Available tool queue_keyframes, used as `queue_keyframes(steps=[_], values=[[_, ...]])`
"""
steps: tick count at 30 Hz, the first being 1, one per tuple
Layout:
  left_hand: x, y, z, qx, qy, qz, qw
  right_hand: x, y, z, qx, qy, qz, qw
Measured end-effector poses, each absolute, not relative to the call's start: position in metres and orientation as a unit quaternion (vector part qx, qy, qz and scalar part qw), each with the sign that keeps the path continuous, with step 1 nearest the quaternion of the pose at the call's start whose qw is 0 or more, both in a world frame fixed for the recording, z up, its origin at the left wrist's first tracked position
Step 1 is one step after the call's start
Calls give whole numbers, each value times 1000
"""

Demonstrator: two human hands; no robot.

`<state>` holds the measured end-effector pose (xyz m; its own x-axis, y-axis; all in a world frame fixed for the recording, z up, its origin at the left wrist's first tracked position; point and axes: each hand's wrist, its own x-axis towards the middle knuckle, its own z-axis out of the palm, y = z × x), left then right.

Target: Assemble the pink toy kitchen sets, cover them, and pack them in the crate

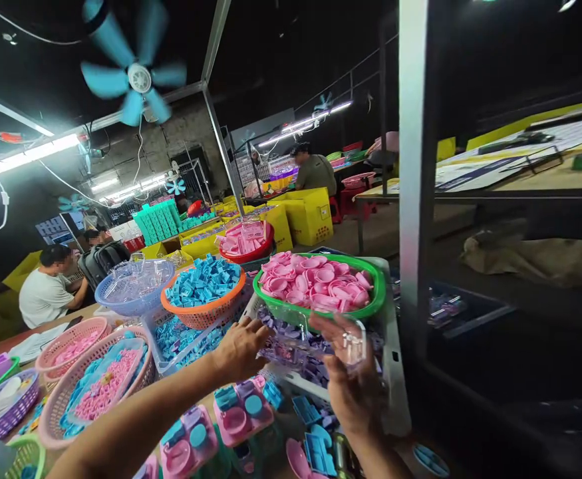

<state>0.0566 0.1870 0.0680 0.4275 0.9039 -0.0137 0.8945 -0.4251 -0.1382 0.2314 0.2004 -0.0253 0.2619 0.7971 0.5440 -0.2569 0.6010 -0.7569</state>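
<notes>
Across the middle, a clear plastic piece (pixel 291 351) spans the gap between my hands, above a white crate (pixel 393 372) of purple parts. My left hand (pixel 243 347) is closed at its left end, fingertips partly hidden. At the right end, my right hand (pixel 358 386) has its fingers stretched out and thumb apart, slightly blurred; the plastic overlaps the palm. Below my hands stand pink toy sets (pixel 241 420) with blue and purple pieces fitted in. Loose blue pieces (pixel 319 452) and a pink oval part (pixel 296 459) lie near my right forearm.
A green basket (pixel 381 293) of pink oval parts rests on the crate. Left of it are an orange basket (pixel 205 313) of blue parts, a blue basket (pixel 136 303) of clear parts and pink baskets (pixel 54 422). A metal post (pixel 413 199) rises at right. Co-workers sit farther back.
</notes>
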Motion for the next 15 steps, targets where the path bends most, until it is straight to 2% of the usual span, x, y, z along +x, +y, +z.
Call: queue_keyframes(steps=[5, 12, 15], values=[[46, 187, 60, -878, -474, -57, 27, 225, 200, -33, -307, -612, 291, 669], [15, 195, 65, -843, -458, -237, -153, 220, 197, -33, -359, -634, 187, 659], [-21, 214, 80, -750, -584, -303, -76, 219, 194, -32, -377, -626, 154, 665]])
